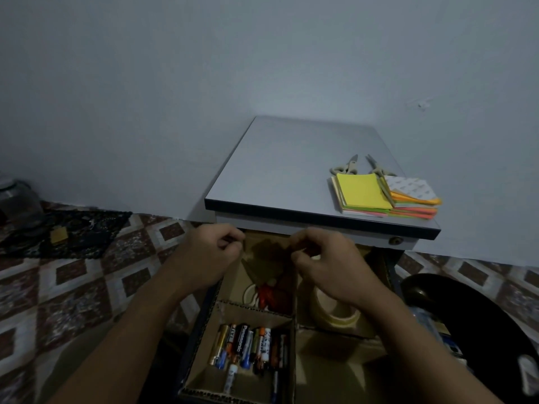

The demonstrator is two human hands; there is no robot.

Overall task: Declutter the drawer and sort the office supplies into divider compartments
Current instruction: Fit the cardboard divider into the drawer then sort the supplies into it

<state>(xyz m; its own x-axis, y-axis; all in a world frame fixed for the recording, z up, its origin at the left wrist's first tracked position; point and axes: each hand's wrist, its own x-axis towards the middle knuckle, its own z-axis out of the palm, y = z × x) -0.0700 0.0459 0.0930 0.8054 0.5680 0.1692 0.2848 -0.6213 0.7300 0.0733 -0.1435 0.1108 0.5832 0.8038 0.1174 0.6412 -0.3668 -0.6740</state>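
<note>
the drawer was pulled out from under the small table, with cardboard dividers splitting it into compartments. the near left compartment had a bunch of batteries lying side by side, plus a dark pen along its right edge. a roll of clear tape sat in the compartment on the right, just past the middle divider. the far left compartment had some red bits in it, too dim to say what they were.

both hands were up over the far end of the drawer, close together but not touching. the left hand and the right hand both had their fingers curled in, and honestly i couldn't tell if either was pinching anything or just closed on air.

on the tabletop, near the right front corner, were two stacks of coloured sticky notes side by side, with two pairs of scissors just behind them. patterned floor tiles spread out on the left, with a dark mat against the wall and a small yellow note on it.
</note>
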